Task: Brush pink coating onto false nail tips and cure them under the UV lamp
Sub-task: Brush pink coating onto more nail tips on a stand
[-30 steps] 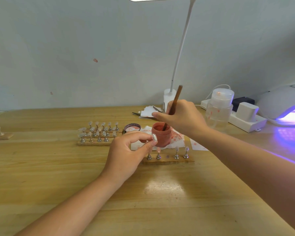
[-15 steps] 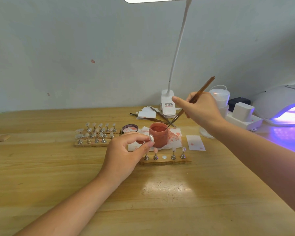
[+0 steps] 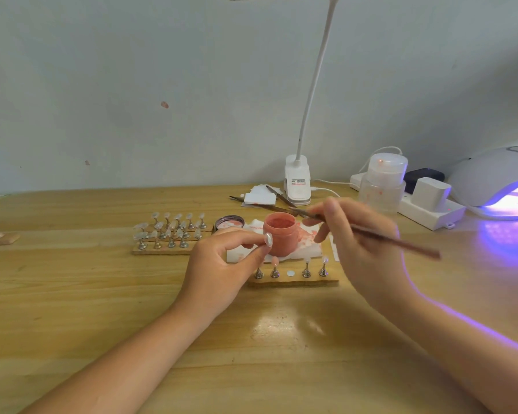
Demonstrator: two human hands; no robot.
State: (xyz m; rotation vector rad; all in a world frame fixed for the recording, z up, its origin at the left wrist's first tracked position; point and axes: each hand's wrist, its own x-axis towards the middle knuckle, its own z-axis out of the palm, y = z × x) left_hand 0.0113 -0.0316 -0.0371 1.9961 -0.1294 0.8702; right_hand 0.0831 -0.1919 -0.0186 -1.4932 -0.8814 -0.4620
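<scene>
An open jar of pink coating [image 3: 281,239] stands on a stained white tissue [image 3: 308,249] at mid table. Just left of the jar, my left hand [image 3: 222,270] pinches a small piece between thumb and forefinger; the fingers hide most of it, and it looks like a nail tip stand. The thin brown brush [image 3: 386,239] is held in my right hand [image 3: 359,243], motion-blurred, its tip near the jar's right rim and its handle pointing right. In front of the jar a wooden strip [image 3: 293,282] carries several metal stands with nail tips and one bare white disc. The UV lamp [image 3: 497,180] glows purple at far right.
Wooden strips with several clear nail tips [image 3: 171,231] lie left of the jar, beside the jar's lid [image 3: 229,223]. Behind stand a clip-on desk lamp [image 3: 296,186], tweezers and white pads [image 3: 260,198], a pump bottle [image 3: 383,183] and a power strip with plugs [image 3: 431,201].
My right hand lifted the brush out of the jar, swung it up to the right, then brought it down so the handle points right. My left hand kept its pinch by the jar.
</scene>
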